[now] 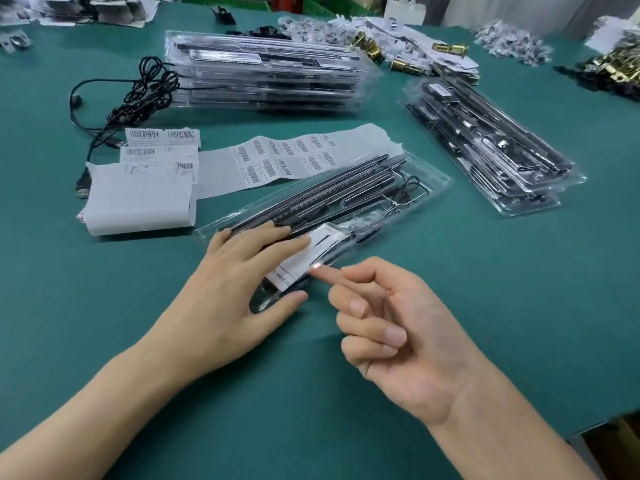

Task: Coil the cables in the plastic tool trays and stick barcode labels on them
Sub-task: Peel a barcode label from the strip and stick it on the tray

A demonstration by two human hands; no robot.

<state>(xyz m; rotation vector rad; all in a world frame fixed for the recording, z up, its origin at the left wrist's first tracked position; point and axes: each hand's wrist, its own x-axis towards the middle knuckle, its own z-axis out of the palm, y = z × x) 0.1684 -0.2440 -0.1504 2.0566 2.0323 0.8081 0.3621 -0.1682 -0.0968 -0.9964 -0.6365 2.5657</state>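
On the green tabletop [519, 306], a loose black USB cable [145, 95] lies left of the barcode label strip [284, 161]. The left hand [239, 282] presses flat, fingers straight, on the clear plastic tray [398, 192]. The right hand [398, 341] touches the tray's white label [311, 254] with its outstretched index finger, other fingers curled, grasping nothing.

The label strip [291, 157] on the bench shows me two rows of barcodes, their fine print too small to read. The white label [304, 258] on the nearest tray [426, 188] carries upside-down lettering, too blurred to read.
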